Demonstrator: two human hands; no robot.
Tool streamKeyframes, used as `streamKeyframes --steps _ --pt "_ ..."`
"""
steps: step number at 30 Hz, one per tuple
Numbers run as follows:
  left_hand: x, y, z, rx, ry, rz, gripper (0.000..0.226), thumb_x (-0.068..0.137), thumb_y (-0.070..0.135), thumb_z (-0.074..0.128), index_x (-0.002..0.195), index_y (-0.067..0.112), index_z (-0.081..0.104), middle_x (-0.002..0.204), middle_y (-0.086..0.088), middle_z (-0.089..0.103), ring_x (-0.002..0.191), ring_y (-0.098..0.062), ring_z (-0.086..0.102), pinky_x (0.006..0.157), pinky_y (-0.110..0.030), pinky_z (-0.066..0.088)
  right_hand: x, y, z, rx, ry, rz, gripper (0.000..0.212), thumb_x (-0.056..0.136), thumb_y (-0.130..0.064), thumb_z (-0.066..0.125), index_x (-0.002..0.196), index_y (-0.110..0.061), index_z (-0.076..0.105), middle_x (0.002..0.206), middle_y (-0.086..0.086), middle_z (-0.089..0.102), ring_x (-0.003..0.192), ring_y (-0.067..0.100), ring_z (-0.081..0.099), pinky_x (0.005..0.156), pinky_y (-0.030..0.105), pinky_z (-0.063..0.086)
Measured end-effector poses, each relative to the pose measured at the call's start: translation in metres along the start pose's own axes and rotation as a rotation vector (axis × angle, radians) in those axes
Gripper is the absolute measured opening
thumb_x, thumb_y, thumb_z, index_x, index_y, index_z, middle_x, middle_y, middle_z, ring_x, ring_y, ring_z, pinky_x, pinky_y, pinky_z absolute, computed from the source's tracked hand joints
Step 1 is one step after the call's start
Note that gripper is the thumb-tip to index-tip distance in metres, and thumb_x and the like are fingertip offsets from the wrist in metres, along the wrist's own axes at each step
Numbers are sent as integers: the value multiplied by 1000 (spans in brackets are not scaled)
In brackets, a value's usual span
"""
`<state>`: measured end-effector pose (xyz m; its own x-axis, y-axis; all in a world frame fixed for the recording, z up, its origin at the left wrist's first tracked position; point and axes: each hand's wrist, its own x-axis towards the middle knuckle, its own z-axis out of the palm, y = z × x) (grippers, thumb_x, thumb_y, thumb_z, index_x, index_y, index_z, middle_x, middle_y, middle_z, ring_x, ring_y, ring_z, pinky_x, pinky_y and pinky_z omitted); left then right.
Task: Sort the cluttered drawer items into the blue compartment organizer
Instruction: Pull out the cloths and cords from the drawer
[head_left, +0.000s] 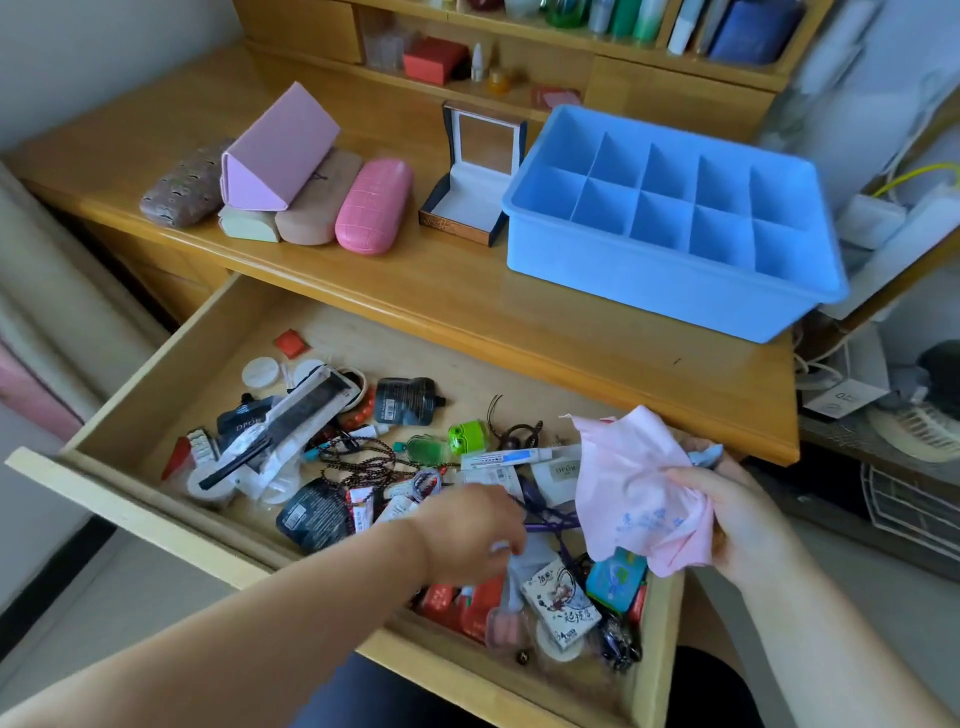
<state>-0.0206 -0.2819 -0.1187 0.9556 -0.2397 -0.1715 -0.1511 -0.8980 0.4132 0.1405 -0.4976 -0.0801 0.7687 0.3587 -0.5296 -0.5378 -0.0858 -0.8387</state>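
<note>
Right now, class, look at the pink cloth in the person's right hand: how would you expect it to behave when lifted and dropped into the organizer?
The pink cloth looks floppy: it crumples and droops from the right hand. It is probably very light. In the blue organizer it would likely slump into a compartment unless folded.

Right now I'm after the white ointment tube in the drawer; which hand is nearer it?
Left. The left hand reaches in just below the white ointment tube; the right hand holds a pink cloth further right.
</note>
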Motion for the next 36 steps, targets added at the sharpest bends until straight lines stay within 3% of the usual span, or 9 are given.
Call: streamKeyframes --steps 6,11,16,20,24,30,32,34,36 --pt "11 -14 3 464 -58 -133 32 73 11 58 104 16 63 118 -2 53 117 -26 40 105 -36 28 2 1 -3 -16 -26 -1 27 83 8 54 79 -18 55 85 9 62 84 24 60 77 36 43" --pt "12 -4 12 405 -32 -133 27 77 24 65 103 19 61 107 0 55 101 -23 47 90 -34 38 4 1 -12 72 -55 34 37 87 1 53 123 -1 54 121 23 60 113 37 57 88 43 46" --pt "21 7 20 302 -123 -334 24 92 22 49 111 15 63 119 -4 50 111 -25 40 98 -35 30 -2 0 -9 95 -44 38 36 85 1 54 121 -4 57 120 22 60 112 37 57 89 44 46" --pt "5 9 -11 -239 151 -498 17 95 21 43 94 12 57 91 -1 56 82 -14 52 77 -29 46 -8 3 7 60 -12 59 21 82 1 60 100 -11 62 107 21 64 94 32 63 79 40 48" --pt "-12 16 -67 -811 533 -625 19 97 21 47 86 7 53 62 -3 45 48 -7 35 51 -22 31 -14 4 33 67 -30 92 20 79 -10 67 99 -14 67 95 15 72 84 29 69 71 37 52" --pt "-11 50 -92 -803 612 -299 8 90 10 61 90 15 55 80 20 53 69 4 48 67 -10 38 -18 -8 98 209 -189 111 16 89 -7 54 101 -6 64 91 19 71 81 29 68 70 36 52" --pt "-5 51 -88 -731 610 -236 41 81 3 68 116 16 52 113 13 53 96 11 52 83 -6 38 -23 -21 122 312 -352 154 21 92 -13 49 101 0 63 87 21 69 82 27 67 72 35 54" --pt "-1 41 -94 -685 661 -227 72 73 2 72 136 17 39 136 6 43 125 2 42 102 -17 36 -27 -39 141 374 -553 163 41 94 -24 46 124 3 56 120 25 60 116 31 58 99 40 46" --pt "-2 25 -110 -732 747 -204 73 71 2 70 135 27 43 138 7 44 128 -8 43 106 -26 36 -27 -57 156 335 -690 95 54 89 -33 50 132 0 50 128 22 54 123 29 52 107 40 37"
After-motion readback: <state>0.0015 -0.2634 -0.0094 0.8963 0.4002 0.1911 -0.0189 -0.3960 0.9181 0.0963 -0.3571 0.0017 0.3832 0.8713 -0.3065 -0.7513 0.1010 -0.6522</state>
